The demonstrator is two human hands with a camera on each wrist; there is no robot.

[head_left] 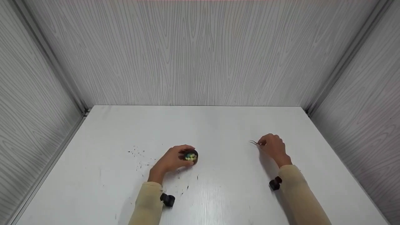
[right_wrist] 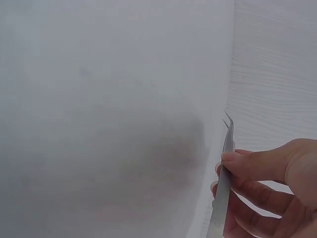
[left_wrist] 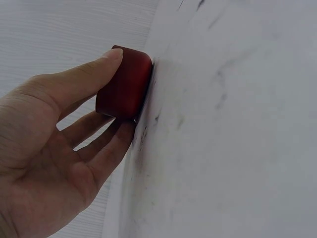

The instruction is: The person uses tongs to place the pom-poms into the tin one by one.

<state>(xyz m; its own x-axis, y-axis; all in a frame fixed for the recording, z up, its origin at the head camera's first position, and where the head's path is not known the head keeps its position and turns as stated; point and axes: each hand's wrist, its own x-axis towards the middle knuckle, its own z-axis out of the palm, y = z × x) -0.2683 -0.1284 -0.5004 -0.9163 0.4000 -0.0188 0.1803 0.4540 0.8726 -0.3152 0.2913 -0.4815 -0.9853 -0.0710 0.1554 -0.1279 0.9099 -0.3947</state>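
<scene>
My left hand (head_left: 172, 158) grips a small round cup (head_left: 196, 155), dark from above and deep red on its side in the left wrist view. Inside it lie several small beads (head_left: 190, 157) in yellow, green and blue. The thumb presses one side of the red cup (left_wrist: 126, 82) while the fingers curl round the other, down at the table surface. To the right, my right hand (head_left: 274, 147) pinches a pair of metal tweezers (right_wrist: 224, 191) between thumb and fingers. Their bent tips point up and stand slightly apart with nothing between them in the right wrist view.
The white table (head_left: 225, 131) carries dark specks and scuff marks (head_left: 137, 152) left of and below the cup. Grey wood-grain panels (head_left: 193, 53) rise at the back and on both sides. Each wrist bears a small black device (head_left: 167, 200).
</scene>
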